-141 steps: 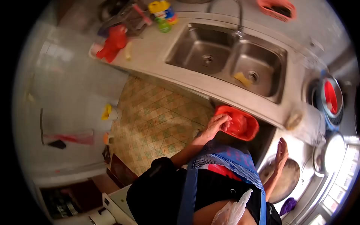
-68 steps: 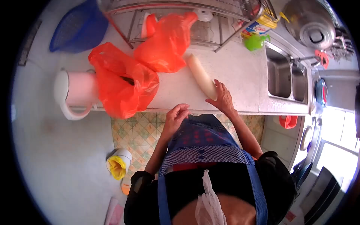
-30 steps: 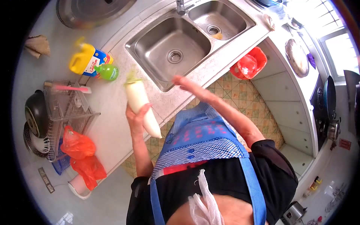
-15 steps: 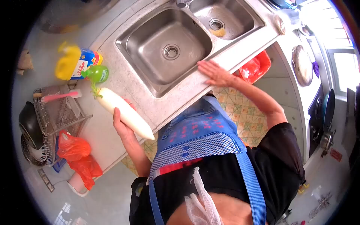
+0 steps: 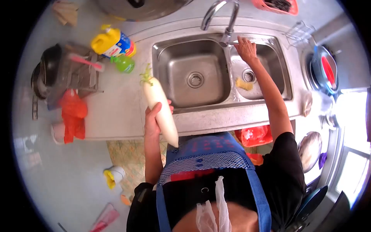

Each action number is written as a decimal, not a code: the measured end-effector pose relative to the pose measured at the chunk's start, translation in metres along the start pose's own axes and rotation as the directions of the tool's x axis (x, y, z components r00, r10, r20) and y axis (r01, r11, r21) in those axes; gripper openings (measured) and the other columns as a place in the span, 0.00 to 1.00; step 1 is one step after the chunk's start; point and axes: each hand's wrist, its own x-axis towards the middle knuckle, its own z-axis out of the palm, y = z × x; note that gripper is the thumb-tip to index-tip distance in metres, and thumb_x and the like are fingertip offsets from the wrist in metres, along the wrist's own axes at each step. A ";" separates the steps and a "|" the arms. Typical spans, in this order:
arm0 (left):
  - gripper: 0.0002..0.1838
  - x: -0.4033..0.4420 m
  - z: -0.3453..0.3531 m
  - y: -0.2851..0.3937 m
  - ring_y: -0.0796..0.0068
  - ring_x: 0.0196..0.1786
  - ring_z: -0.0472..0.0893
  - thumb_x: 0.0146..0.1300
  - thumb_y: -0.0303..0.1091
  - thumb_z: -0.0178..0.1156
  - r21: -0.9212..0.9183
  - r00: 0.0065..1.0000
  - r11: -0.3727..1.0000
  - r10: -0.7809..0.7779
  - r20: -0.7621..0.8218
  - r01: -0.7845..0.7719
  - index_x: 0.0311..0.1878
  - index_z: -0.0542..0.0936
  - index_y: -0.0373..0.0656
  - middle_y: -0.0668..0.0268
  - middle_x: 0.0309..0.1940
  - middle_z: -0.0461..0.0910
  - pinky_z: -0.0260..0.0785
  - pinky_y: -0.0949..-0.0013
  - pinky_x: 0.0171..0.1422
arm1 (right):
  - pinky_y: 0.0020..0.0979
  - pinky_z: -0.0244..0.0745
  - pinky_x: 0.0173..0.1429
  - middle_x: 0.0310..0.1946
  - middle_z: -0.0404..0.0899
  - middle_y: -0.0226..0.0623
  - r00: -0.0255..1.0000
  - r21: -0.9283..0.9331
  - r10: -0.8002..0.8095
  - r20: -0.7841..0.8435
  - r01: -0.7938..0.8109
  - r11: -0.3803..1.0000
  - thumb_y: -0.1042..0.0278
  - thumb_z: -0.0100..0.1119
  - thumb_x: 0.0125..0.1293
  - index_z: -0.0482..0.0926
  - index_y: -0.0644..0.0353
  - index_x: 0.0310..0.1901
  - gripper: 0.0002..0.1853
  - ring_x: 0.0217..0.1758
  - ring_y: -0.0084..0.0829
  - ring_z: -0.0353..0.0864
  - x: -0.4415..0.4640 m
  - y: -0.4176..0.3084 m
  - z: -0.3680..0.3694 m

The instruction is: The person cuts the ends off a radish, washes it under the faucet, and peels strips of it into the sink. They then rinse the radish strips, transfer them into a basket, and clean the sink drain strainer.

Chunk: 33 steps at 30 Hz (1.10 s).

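Observation:
A long white radish (image 5: 162, 110) with short green leaf stubs is in my left hand (image 5: 153, 118), the fingers wrapped round its middle. It tilts in front of the main sink basin (image 5: 185, 101), its leafy end pointing away from me. Over the smaller basin (image 5: 266, 73), my right hand (image 5: 246, 50) has its fingers closed at the lever handle (image 5: 233, 43) of the chrome faucet (image 5: 228, 29). No water stream shows under the spout. A yellow sponge (image 5: 244, 84) lies in the smaller basin by its drain.
Left of the sink stand a green bottle (image 5: 123, 63) and a yellow detergent jug (image 5: 112, 42). Farther left are a dish rack (image 5: 83, 77) and a red plastic bag (image 5: 74, 114). Blue basins (image 5: 324, 69) stand at the right. A red-lined bin (image 5: 255, 136) sits below the counter.
My right hand has moved from the counter's front edge to the faucet lever. The radish, still in my left hand, is now in front of the sink. My view has turned towards the sink.

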 end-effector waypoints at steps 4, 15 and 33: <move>0.23 0.001 0.010 -0.012 0.64 0.37 0.81 0.61 0.41 0.57 0.063 0.999 0.998 -0.020 -0.035 0.022 0.50 0.72 0.28 0.51 0.40 0.79 0.77 0.64 0.42 | 0.46 0.74 0.38 0.29 0.81 0.47 0.996 -0.005 -0.077 0.043 0.077 0.997 0.49 0.45 0.66 0.76 0.54 0.40 0.18 0.36 0.47 0.82 0.024 0.017 0.045; 0.26 0.024 -0.013 0.014 0.66 0.38 0.81 0.61 0.46 0.58 0.024 0.998 0.999 -0.030 0.056 0.029 0.50 0.71 0.31 0.54 0.40 0.79 0.76 0.65 0.41 | 0.44 0.70 0.51 0.46 0.81 0.35 0.998 -0.419 -0.041 0.043 0.055 0.906 0.56 0.50 0.63 0.81 0.50 0.44 0.14 0.56 0.34 0.75 0.017 -0.034 0.034; 0.23 0.068 -0.069 0.025 0.66 0.36 0.80 0.60 0.41 0.60 -0.171 0.977 0.973 -0.125 0.175 0.155 0.52 0.69 0.35 0.56 0.38 0.78 0.77 0.63 0.39 | 0.35 0.76 0.38 0.34 0.81 0.40 0.963 -0.306 0.098 0.252 -0.017 0.952 0.52 0.52 0.61 0.80 0.56 0.39 0.16 0.39 0.39 0.81 0.019 -0.055 0.008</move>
